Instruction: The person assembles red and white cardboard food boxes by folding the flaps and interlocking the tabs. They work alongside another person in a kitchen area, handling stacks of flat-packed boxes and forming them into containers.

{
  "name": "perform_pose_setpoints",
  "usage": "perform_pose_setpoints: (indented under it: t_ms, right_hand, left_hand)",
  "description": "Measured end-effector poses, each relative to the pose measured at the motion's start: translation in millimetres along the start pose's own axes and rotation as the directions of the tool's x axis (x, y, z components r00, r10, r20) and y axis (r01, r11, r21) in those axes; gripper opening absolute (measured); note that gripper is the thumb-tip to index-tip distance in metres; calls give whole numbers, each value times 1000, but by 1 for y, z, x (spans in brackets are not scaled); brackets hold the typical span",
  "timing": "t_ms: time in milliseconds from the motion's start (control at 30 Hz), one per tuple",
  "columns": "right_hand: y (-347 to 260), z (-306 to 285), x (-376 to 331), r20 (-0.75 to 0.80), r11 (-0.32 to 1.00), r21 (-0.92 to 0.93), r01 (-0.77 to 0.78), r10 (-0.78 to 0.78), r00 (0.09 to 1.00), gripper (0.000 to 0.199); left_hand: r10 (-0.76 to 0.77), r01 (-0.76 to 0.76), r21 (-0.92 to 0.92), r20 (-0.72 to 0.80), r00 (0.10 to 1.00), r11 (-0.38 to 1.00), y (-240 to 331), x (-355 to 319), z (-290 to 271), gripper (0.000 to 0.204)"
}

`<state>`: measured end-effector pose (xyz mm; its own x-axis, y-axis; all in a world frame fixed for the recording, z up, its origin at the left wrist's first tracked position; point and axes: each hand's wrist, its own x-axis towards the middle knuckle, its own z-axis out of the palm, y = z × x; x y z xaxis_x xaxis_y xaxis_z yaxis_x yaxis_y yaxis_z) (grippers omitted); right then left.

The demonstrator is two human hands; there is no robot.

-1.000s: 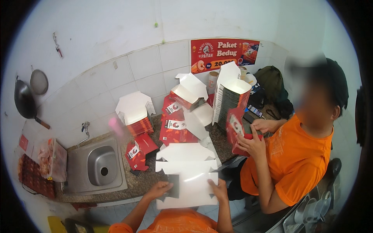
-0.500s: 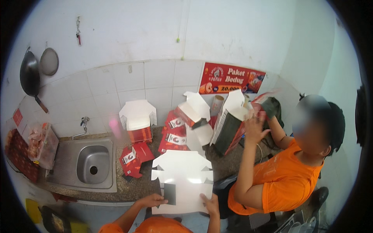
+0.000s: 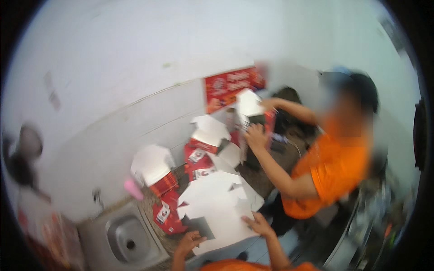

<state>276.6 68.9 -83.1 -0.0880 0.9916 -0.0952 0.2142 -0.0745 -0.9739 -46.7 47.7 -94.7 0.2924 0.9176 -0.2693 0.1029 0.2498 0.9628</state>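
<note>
From where I stand, the bare left hand (image 3: 192, 241) and bare right hand (image 3: 260, 225) grip the flat white cut-cardboard sheet (image 3: 217, 203) near its 7 and 4 o'clock edges, by the speckled stone table (image 3: 149, 213). I'd hold it level, pinching both sides evenly so nothing creases. The red printed cardboard pieces (image 3: 174, 217) crowd its 9 o'clock edge, the co-worker in an orange short-sleeved shirt (image 3: 334, 167) works at 2 o'clock; 6 o'clock looks the easier way to swing it.
</note>
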Motion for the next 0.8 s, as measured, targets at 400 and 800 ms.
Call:
perform_pose_setpoints:
  t_ms: [400,800]
  right_hand:
    - [-27,112,-54,170,710,577,-405,380,909,57]
    - [56,173,-182,-205,872,306,-382,452,868,51]
  left_hand:
    - [93,38,450,-265,960,892,-192,35,-155,34]
    - [-141,-27,316,497,856,948,-76,15,-79,51]
